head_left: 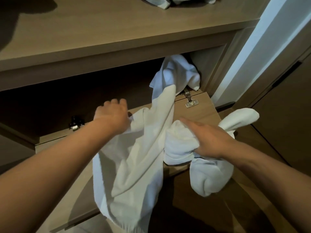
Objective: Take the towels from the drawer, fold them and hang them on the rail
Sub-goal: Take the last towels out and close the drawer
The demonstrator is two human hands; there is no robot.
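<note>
Right hand (208,140) grips a bunched white towel (185,142), fingers curled round its middle so that one end pokes out to the right and a rounded lump hangs below the wrist; the left hand (112,113) reaches forward with its fingers bent, at the upper edge of a long towel (134,157) — it looks to be pinching that edge, though the fingertips are turned away and I cannot be sure; both forearms stretch out from the bottom corners, the left one higher and further in. The long towel trails out of the open compartment (84,98), across the dropped-down wooden flap (198,111) and over its front edge, its lower end hanging free; a further crumpled towel (176,71) sits at the back right of the compartment, just behind the hinge (190,101). On the shelf top (101,31) above, more white cloth (161,2) lies at the upper edge of view, unfolded as far as can be seen. By my judgement the task is at its start — towels are coming out, none is folded, and no rail is in view; folding and hanging are all left.
</note>
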